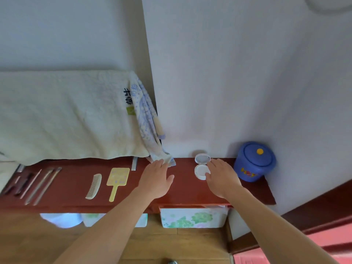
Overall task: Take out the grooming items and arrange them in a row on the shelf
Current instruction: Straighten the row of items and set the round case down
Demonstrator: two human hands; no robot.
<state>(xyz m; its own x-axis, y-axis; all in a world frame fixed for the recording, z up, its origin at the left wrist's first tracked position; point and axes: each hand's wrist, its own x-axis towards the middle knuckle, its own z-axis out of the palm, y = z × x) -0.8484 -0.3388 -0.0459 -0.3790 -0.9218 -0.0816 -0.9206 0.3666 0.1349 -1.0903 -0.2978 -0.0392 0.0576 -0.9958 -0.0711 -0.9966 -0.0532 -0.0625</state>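
The dark red shelf (182, 189) runs left to right along the white wall, and the grooming items lie on it in a row.

At the far left lie slim sticks (41, 184), all with their long axis running from the wall to the front edge and leaning a little right at the far end. Two are long and silvery, one is thinner, and at least two are short and dark; blur makes an exact count hard there. One cream comb (94, 186) lies the same way, front to back. Just to its right, one yellow hand mirror (117, 177) has its head toward the wall and its handle pointing at the front edge. One small silver piece (134, 163) sits at the back of the shelf.

One white round compact (202, 170) lies open, its lid half toward the wall and its base half nearer the front.

The left hand (156, 179) rests palm down on the shelf with straight fingers, holding nothing, its tips at the end of a hanging patterned cloth (146, 119). The right hand (222, 179) is also flat with straight, slightly spread fingers, and its thumb touches the rim of the compact.

One blue lidded pot (254, 162) stands at the right end. A cream towel (62, 115) hangs at the left, and a flowered box (192, 218) sits below.
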